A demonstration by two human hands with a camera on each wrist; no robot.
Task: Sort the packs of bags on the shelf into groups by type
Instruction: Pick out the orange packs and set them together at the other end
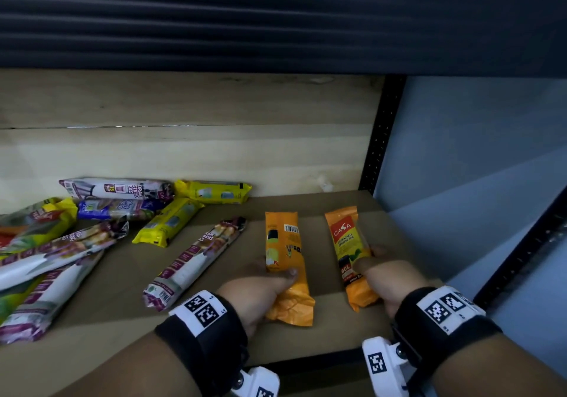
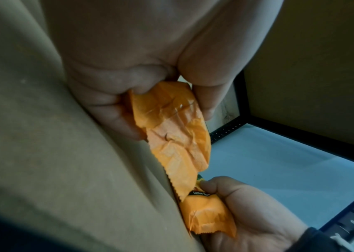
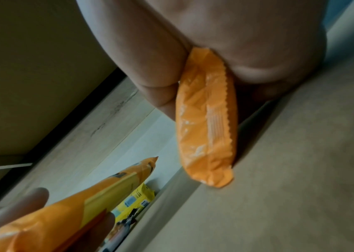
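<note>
Both hands are on the shelf, each wrapped around one orange pack. Left hand grips the left orange pack near its lower end, thumb across the front; that one shows its back, with a barcode up top and fine print too small to read. Right hand holds the right orange pack, label up: "CASA", "GARBAGE BAG", "60L", and something like "Lemon" at the bottom. The two lie side by side, a bit apart, crinkly plastic with zigzag ends. Left of them is a purple-and-white pack reading "DRAW STRING BAG". Further back sit two yellow packs and another draw string pack against the wall, plus a mixed heap at far left.
</note>
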